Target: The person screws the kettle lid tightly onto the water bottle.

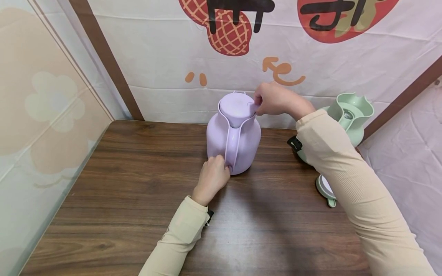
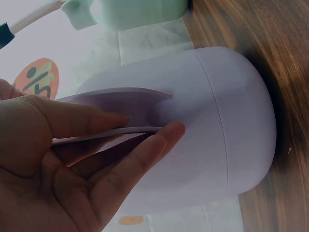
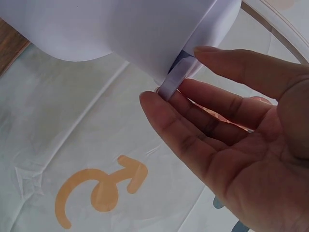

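Note:
A lilac thermos jug (image 1: 215, 138) stands upright at the back of the table, its handle (image 1: 233, 145) facing me. My left hand (image 1: 212, 178) grips the lower part of this handle; the left wrist view shows thumb and fingers on either side of its edge. At the jug's top, the round lilac lid (image 1: 236, 104) sits in the opening. My right hand (image 1: 276, 99) is at the lid's right side. In the right wrist view, the thumb and fingers pinch a small tab (image 3: 175, 82) that sticks out from the lid.
A light green jug (image 1: 357, 134) without a lid in its top stands at the back right, partly hidden by my right sleeve. Near it lies a green round lid (image 1: 324, 187) on the wooden table (image 1: 138, 184). A printed cloth (image 1: 155, 65) hangs behind the table.

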`<state>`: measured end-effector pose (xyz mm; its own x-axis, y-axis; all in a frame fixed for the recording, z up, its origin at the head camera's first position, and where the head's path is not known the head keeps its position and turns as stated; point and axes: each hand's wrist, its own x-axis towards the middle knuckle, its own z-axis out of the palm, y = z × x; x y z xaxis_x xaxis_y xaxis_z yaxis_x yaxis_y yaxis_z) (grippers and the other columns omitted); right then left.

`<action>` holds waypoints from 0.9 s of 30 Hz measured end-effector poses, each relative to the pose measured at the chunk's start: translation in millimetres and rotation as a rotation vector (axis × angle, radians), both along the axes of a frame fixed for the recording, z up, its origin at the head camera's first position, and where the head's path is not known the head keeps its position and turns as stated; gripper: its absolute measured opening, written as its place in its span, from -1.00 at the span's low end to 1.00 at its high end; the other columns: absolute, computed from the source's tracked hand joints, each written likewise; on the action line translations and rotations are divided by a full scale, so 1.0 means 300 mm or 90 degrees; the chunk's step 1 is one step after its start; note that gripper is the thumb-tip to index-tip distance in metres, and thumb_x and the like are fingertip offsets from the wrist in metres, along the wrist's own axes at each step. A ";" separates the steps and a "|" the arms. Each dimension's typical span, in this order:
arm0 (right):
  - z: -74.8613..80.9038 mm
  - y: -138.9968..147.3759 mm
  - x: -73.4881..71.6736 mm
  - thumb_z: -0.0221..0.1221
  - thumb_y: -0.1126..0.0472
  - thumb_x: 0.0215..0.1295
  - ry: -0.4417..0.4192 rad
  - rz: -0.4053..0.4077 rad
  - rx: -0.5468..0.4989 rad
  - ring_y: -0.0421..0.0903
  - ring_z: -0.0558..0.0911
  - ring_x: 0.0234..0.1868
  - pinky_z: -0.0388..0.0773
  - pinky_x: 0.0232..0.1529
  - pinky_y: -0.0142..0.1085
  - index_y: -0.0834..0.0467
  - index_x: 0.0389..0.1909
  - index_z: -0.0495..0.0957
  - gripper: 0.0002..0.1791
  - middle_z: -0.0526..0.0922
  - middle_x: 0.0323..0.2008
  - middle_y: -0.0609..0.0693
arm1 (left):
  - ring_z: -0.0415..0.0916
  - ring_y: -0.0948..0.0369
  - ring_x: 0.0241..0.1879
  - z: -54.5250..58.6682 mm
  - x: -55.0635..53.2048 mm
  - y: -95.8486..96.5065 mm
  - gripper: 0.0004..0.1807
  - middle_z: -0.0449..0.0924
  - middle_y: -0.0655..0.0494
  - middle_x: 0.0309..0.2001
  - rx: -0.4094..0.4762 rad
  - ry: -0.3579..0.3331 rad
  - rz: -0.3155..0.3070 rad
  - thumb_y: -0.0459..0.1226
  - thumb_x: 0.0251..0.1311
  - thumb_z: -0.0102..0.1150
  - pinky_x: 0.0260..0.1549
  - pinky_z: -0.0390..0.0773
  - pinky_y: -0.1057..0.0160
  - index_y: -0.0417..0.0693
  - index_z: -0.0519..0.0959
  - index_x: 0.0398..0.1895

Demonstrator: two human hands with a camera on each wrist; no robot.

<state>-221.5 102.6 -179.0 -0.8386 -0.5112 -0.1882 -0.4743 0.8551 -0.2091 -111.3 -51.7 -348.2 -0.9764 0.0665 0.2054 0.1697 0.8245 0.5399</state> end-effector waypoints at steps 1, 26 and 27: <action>0.000 0.000 -0.002 0.10 0.32 0.10 -0.005 0.000 0.003 -0.03 0.42 -0.45 0.34 -0.42 -0.26 0.27 -0.46 0.57 -0.89 0.53 -0.45 0.08 | 0.48 -0.14 -0.64 0.000 0.000 0.000 -0.83 0.47 -0.21 -0.66 0.000 0.000 0.001 -0.49 -0.11 0.07 -0.59 0.43 -0.04 -0.27 0.40 -0.77; -0.013 0.000 -0.003 0.09 0.33 0.04 0.031 0.014 -0.016 -0.10 0.51 -0.59 0.35 -0.49 -0.30 0.25 -0.52 0.50 -0.94 0.54 -0.54 0.07 | 0.47 -0.10 -0.64 0.005 -0.002 0.001 -0.82 0.48 -0.20 -0.66 -0.001 -0.013 -0.003 -0.48 -0.09 0.08 -0.58 0.44 -0.03 -0.28 0.42 -0.77; -0.014 0.000 -0.003 0.09 0.33 0.04 0.032 0.015 -0.015 -0.10 0.51 -0.59 0.35 -0.49 -0.30 0.25 -0.53 0.50 -0.94 0.54 -0.55 0.07 | 0.47 -0.10 -0.64 0.005 -0.001 0.001 -0.82 0.48 -0.20 -0.66 -0.001 -0.013 -0.002 -0.48 -0.09 0.08 -0.58 0.44 -0.03 -0.27 0.42 -0.77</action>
